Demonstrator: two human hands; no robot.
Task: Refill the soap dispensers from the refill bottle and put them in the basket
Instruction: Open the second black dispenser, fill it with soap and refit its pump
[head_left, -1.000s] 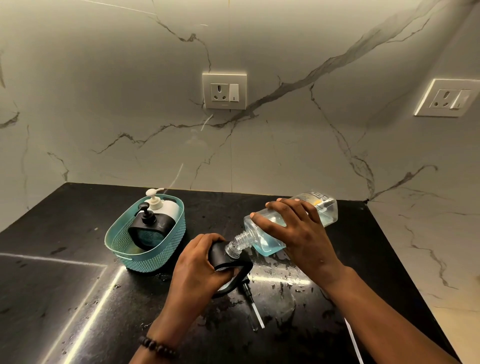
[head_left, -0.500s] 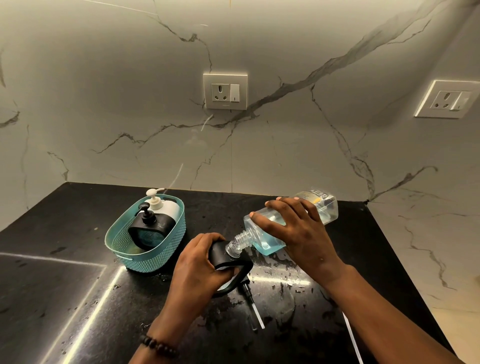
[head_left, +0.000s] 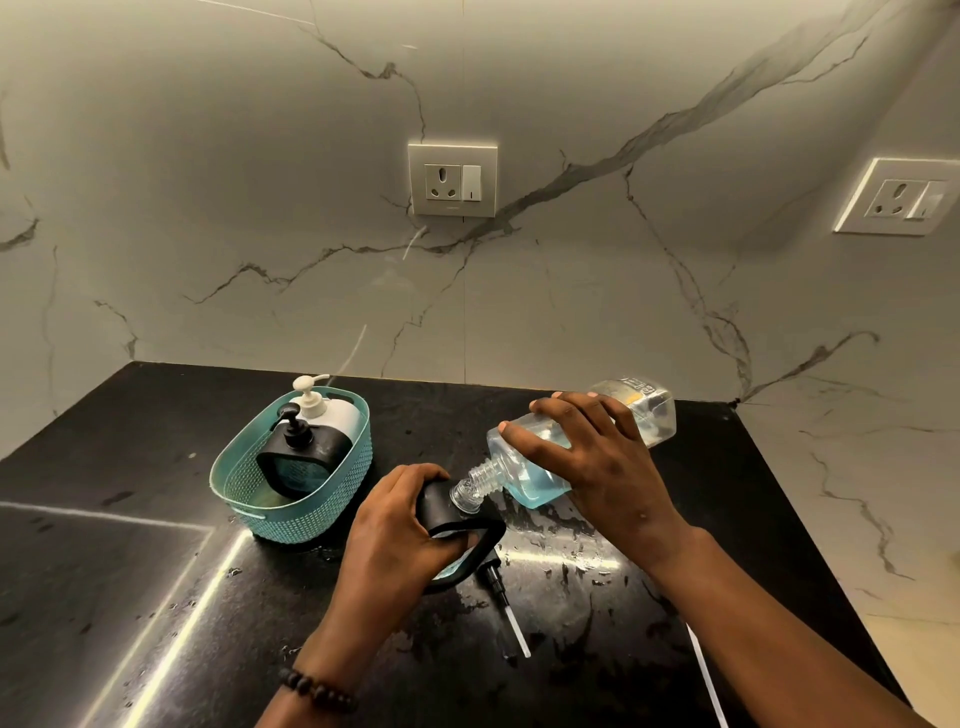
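My right hand grips a clear refill bottle holding blue liquid, tipped down to the left. Its threaded neck rests at the mouth of a black soap dispenser standing on the black counter. My left hand is wrapped around that dispenser and hides most of it. The dispenser's pump, with its white tube, lies loose on the counter just in front. A teal basket at the left holds a black dispenser and a white dispenser, both with pumps on.
The black counter is wet with droplets around the hands. Marble walls close it in at the back and right, with a socket on the back wall and another socket at the right. A thin white strip lies near my right forearm.
Almost nothing differs: both hands keep their hold and the bottle stays tipped into the dispenser. My right hand has shifted very slightly.
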